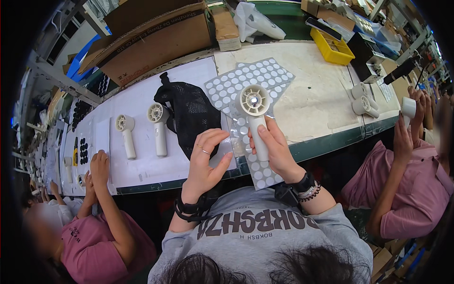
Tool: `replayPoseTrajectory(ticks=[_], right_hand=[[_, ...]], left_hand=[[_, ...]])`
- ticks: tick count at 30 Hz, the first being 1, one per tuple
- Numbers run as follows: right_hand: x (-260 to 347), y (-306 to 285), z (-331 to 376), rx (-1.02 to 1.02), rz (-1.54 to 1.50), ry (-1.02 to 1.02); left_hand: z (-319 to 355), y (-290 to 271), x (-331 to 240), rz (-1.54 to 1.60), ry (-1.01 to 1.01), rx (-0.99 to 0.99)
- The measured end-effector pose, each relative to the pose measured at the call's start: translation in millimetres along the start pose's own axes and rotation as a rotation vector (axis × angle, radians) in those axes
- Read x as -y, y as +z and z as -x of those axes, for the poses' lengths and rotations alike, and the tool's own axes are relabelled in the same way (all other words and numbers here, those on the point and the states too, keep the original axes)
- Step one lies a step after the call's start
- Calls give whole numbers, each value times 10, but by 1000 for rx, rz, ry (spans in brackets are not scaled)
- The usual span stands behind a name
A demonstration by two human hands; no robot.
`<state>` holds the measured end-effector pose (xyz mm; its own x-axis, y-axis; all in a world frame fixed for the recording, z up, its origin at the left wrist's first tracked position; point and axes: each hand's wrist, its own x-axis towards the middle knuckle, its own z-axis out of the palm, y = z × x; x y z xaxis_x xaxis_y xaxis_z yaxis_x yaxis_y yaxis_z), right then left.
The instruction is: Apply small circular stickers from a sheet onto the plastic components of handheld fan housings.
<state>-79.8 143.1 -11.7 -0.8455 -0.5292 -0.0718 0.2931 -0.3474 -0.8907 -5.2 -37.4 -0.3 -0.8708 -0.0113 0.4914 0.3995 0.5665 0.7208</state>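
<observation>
My right hand (pixel 276 150) grips the handle of a white handheld fan (pixel 255 106), held upright with its round head facing up toward me. My left hand (pixel 206 158) hovers beside it with the fingers curled and a ring on one finger; it pinches at the edge of a clear sheet of round white stickers (pixel 239 137) that lies under both hands. More grey sheets of round white stickers (pixel 250 78) lie just beyond the fan. A black mesh bag (pixel 189 111) rests to the left of my left hand.
Two more white fans (pixel 125 135) (pixel 158 128) lie on the white mat to the left. A person on the left has hands on the table edge (pixel 97 168); a person on the right holds a white part (pixel 407 108). Cardboard boxes (pixel 151 42) and a yellow bin (pixel 332 48) stand at the back.
</observation>
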Motion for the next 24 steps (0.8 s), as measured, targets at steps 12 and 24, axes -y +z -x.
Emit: replayPoseTrajectory(ticks=[12, 24], right_hand=[[-102, -81, -55, -75, 57, -52], [-109, -80, -44, -74, 72, -63]], left_hand=[[6, 71, -17, -42, 36, 58], [-13, 101, -43, -50, 80, 82]])
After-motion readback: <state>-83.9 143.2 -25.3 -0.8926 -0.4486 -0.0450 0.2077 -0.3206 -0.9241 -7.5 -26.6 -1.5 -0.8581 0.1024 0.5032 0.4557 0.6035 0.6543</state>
